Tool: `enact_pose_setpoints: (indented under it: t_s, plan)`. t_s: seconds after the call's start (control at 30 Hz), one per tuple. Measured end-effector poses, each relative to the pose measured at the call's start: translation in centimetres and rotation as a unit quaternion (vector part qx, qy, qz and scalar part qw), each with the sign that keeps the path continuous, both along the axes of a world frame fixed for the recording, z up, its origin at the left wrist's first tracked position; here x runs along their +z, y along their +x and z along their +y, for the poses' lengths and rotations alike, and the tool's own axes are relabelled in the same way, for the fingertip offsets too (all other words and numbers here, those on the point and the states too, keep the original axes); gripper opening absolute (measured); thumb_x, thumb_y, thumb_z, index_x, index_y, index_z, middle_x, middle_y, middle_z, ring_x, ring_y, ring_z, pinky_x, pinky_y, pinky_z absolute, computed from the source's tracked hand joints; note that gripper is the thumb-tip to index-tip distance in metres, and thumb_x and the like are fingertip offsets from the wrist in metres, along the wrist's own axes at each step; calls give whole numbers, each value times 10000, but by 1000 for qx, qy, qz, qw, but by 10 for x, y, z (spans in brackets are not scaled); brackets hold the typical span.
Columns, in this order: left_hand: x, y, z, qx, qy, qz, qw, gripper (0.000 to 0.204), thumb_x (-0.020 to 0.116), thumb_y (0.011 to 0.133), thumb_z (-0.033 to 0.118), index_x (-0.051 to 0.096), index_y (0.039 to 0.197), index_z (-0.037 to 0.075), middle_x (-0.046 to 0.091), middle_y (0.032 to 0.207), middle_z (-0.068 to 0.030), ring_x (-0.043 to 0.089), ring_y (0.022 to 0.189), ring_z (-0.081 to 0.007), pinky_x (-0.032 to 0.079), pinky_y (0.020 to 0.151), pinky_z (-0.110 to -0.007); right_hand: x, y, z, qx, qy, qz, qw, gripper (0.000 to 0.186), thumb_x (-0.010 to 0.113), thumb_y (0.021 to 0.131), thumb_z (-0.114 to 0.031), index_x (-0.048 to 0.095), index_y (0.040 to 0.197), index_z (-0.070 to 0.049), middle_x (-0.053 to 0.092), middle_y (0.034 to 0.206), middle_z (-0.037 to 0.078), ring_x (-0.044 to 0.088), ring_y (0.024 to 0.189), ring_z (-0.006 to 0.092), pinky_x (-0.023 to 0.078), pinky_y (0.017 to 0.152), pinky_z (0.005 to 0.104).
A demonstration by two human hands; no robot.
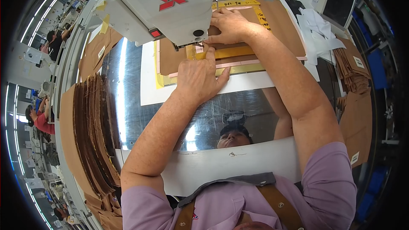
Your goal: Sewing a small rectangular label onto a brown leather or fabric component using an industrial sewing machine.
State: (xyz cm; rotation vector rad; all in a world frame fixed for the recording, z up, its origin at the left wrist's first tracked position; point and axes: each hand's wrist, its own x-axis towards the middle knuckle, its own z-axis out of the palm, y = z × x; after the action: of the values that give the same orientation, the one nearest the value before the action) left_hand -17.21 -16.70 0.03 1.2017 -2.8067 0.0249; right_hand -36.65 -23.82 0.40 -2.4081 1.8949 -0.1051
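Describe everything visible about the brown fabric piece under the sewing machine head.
The brown fabric piece is flat, matte tan-brown cloth lying on the machine table, partly covered by a yellow template frame with pink strips. Its near edge tucks beneath the grey sewing machine head. The right hand presses it near the needle; the left hand lies flat on the frame's front edge. Its far right corner stays uncovered.

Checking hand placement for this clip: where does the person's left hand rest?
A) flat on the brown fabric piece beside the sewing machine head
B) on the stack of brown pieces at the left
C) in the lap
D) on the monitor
A: the left hand lies flat on the brown fabric piece beside the sewing machine head.
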Motion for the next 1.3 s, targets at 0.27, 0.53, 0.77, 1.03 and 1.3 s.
enact_pose_setpoints:
  t_s: [0.27,0.53,0.77,1.03,1.3]
  plan:
    - [0,-1,-1,-5,-12,20,1000,785,539,945,507,468,1415,-117,662,609,-135,683,572,-302,530,599,-424,2,1,2,-9,10,0,1000,843,607,841,-706,473,1524,-231,480,1548,18,338,1472,246,235,1212,464]
    - [-6,-1,-9,-19,-41,38,998,722,519,962,489,527,1366,-109,656,607,-150,673,582,-321,522,629,-434,3,4,-7,-16,9,2,1000,830,631,832,-670,469,1525,-243,468,1560,4,356,1462,237,245,1204,460]
    - [-2,-1,-5,-25,-44,24,998,692,545,949,484,569,1323,-98,662,637,-170,674,626,-335,517,640,-444,18,2,-6,3,21,14,1000,838,646,812,-664,474,1521,-252,483,1546,1,401,1428,236,275,1177,458]
    - [-10,1,-7,-32,-58,61,996,680,585,922,476,579,1315,-79,691,725,-195,692,669,-357,532,677,-451,5,6,0,-6,-36,2,999,746,581,878,-634,517,1481,-199,523,1504,15,425,1399,254,294,1166,475]
    - [-6,5,10,-70,-84,110,988,670,608,911,473,599,1253,-103,632,597,-144,652,563,-339,514,663,-436,-9,-4,14,34,-86,-11,996,624,509,949,-547,534,1467,-200,566,1457,23,445,1372,245,309,1150,475]
